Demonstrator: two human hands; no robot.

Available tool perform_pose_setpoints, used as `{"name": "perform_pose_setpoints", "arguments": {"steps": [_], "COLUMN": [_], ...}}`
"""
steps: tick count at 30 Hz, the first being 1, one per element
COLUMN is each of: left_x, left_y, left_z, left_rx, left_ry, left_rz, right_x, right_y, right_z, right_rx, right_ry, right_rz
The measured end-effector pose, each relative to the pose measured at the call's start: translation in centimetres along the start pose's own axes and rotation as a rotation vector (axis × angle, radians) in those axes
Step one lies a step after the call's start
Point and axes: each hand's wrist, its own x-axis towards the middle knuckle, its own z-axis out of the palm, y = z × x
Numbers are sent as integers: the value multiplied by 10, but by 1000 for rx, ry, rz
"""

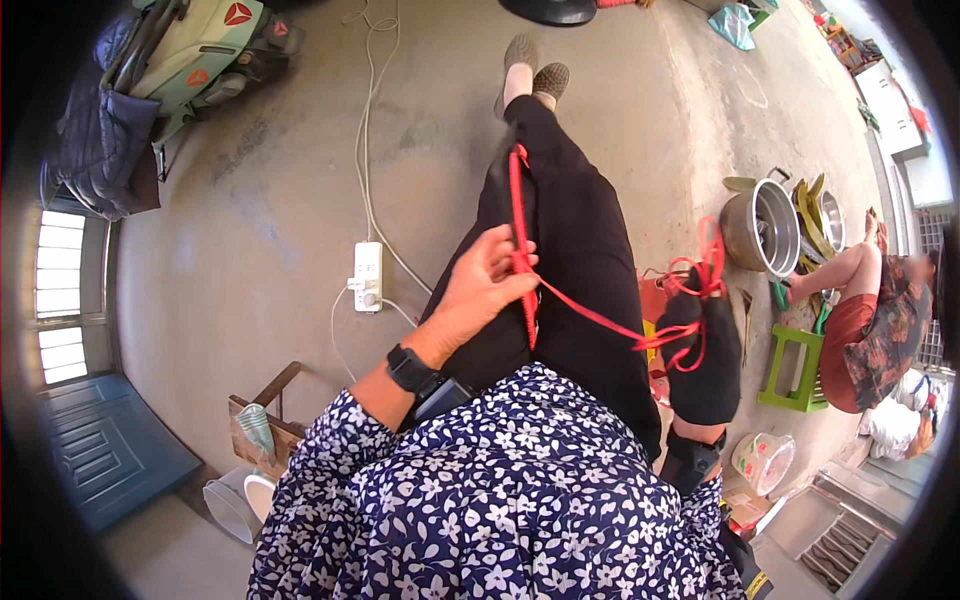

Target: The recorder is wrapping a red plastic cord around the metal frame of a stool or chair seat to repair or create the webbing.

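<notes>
A red braided strip (519, 200) lies lengthwise along my black-trousered legs. My left hand (480, 285) is closed on it over my lap, thumb and fingers pinching the strip near its middle. From there a thin red ribbon (600, 318) stretches right to my right hand (705, 345), which wears a black glove. That hand is raised beside my right thigh, with ribbon loops gathered at its closed fingertips and hanging around the glove. Some fingertip detail is blurred. My wrists carry black bands.
A white power strip (368, 275) with cords lies on the floor at left, below a pale green scooter (205, 55). At right are a metal pot (745, 230), a green stool (795, 370) and a seated person (880, 330). A wooden stool (265, 435) stands lower left.
</notes>
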Motion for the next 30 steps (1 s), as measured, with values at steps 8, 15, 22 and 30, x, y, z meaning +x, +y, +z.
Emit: {"name": "perform_pose_setpoints", "arguments": {"steps": [8,15,22,30], "left_x": [-29,-35,-46,-45], "left_y": [50,78,76,68], "left_z": [-25,13,0,1], "left_rx": [51,610,657,383], "left_ry": [299,-145,-153,-131], "left_rz": [63,144,145,100], "right_x": [-2,-2,18,45], "right_y": [-17,-11,-3,9], "right_z": [7,9,20,28], "right_rx": [269,220,193,245], "right_ry": [-24,-11,-10,58], "right_rz": [112,183,183,115]}}
